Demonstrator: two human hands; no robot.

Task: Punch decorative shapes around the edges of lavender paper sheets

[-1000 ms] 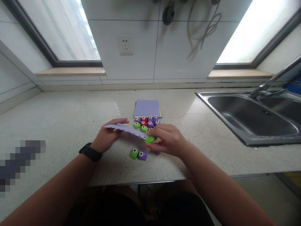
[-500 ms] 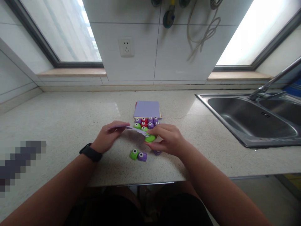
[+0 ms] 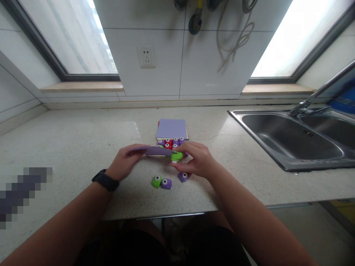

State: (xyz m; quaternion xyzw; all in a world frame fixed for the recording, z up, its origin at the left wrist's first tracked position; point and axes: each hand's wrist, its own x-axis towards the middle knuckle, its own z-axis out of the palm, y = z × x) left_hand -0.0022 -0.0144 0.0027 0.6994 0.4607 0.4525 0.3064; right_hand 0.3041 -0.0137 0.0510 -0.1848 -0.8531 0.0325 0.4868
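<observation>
A thin purple sheet (image 3: 158,151) is gripped at its left end by my left hand (image 3: 126,161). At its right end, my right hand (image 3: 197,159) holds a green punch (image 3: 176,156) between thumb and fingers, its white button facing down and the sheet's edge at its slot. Behind the sheet stand rows of small punches, among them a red one (image 3: 168,146), partly hidden by sheet and hand. Nearer the front lie a green punch (image 3: 156,181), a purple punch (image 3: 166,183) touching it, and another purple punch (image 3: 183,176) below my right hand.
A stack of coloured sheets (image 3: 172,129) lies on the speckled counter (image 3: 83,147) behind the punches. To the right is a steel sink (image 3: 291,138) with a faucet (image 3: 301,108). A socket (image 3: 146,56) sits on the tiled wall.
The green punch has turned in my right hand, so its white button now shows underneath. The sheet has levelled out. More of the purple punch below my right hand is visible.
</observation>
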